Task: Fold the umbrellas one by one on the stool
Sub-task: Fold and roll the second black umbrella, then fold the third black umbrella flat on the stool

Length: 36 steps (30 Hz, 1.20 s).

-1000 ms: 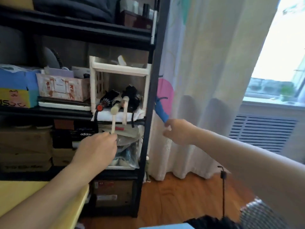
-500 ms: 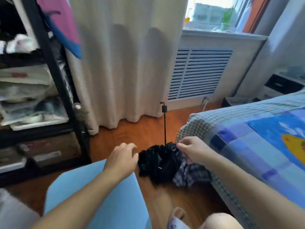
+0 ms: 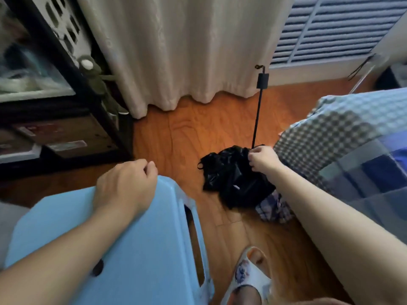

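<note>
A black umbrella [image 3: 233, 179] lies crumpled on the wooden floor beside the bed, its thin shaft and black handle [image 3: 262, 81] pointing up and away. My right hand [image 3: 263, 158] pinches the black canopy fabric at the base of the shaft. A light blue plastic stool [image 3: 143, 249] stands at the lower left. My left hand [image 3: 126, 186] hovers over the stool's far edge with fingers loosely curled, holding nothing. A plaid umbrella [image 3: 274, 208] peeks out from under the black one.
A black shelving rack [image 3: 66, 89] with boxes stands at the left. A cream curtain [image 3: 176, 51] hangs behind, and a radiator grille [image 3: 334, 29] is at the upper right. The bed with a checked cover [image 3: 352, 139] fills the right. My slippered foot [image 3: 246, 278] is below.
My view swung from the shelf down to the floor. Both hands left the shelf; the right one reached down and took hold of the black umbrella, the left moved over the stool.
</note>
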Available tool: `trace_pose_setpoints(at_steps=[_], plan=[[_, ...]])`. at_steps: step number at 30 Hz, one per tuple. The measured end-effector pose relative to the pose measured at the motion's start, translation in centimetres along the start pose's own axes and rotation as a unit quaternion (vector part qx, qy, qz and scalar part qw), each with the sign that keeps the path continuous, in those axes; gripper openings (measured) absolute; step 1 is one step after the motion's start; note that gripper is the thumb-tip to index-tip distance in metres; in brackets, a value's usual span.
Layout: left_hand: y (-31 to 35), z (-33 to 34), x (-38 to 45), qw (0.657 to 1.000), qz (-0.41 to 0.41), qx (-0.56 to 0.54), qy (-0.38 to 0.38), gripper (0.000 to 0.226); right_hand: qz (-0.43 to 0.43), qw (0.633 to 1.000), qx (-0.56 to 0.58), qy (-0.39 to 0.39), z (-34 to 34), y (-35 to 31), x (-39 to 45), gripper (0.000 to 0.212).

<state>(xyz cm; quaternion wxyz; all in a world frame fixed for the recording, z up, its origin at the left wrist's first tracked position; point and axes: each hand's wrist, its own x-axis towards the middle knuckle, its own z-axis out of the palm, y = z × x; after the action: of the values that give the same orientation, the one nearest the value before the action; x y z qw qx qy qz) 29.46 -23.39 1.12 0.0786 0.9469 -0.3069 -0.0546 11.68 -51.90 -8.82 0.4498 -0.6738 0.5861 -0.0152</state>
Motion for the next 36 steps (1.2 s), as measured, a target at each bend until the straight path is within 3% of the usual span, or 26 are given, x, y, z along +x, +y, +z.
trace_pose_setpoints(at_steps=[5,8,10,13,17,23,25,28,30,32,33,36], plan=[[0.0,0.4,0.4,1.000,-0.011,-0.010,0.005,0.038,0.024,0.991,0.010,0.133,0.4,-3.6,8.0,0.061],[0.2,0.5,0.7,1.000,-0.005,0.003,0.005,0.034,0.049,0.992,0.045,0.107,0.3,-4.3,11.7,0.082],[0.2,0.6,0.8,1.000,-0.004,0.008,0.004,0.032,0.055,0.991,0.094,0.078,0.6,-4.9,13.1,0.085],[-0.1,0.8,0.7,1.000,0.002,0.014,0.005,0.032,0.049,0.995,0.053,0.073,1.5,-4.8,13.3,0.065],[-0.2,1.0,0.6,1.000,0.012,0.005,0.018,0.032,-0.033,0.998,-0.006,0.059,2.9,-1.3,16.3,0.029],[-0.5,1.1,0.0,0.998,0.037,-0.026,0.036,0.029,-0.142,0.984,0.094,0.061,1.2,-7.9,6.5,0.020],[-0.3,0.9,-0.4,0.999,0.002,0.003,0.046,0.029,-0.174,0.975,0.117,0.073,-1.4,-10.7,3.7,0.022],[0.3,0.3,-1.1,0.994,-0.090,0.059,-0.015,0.050,-0.223,0.954,0.177,0.091,-6.2,-15.2,-1.9,0.019],[1.3,0.1,-1.1,0.994,-0.092,0.054,-0.025,0.058,-0.253,0.938,0.215,0.102,-9.7,-18.1,-6.5,0.016],[2.4,0.1,-0.5,0.998,-0.065,-0.018,-0.014,0.053,-0.280,0.924,0.236,0.114,-12.5,-20.6,-11.5,0.015],[2.7,-0.2,-0.3,0.993,-0.044,-0.106,0.005,0.042,-0.289,0.920,0.239,0.116,-13.5,-21.6,-14.0,0.015],[2.6,-3.0,-1.6,0.919,-0.023,-0.392,0.037,0.014,-0.316,0.911,0.239,0.117,-15.2,-23.7,-21.0,0.015]])
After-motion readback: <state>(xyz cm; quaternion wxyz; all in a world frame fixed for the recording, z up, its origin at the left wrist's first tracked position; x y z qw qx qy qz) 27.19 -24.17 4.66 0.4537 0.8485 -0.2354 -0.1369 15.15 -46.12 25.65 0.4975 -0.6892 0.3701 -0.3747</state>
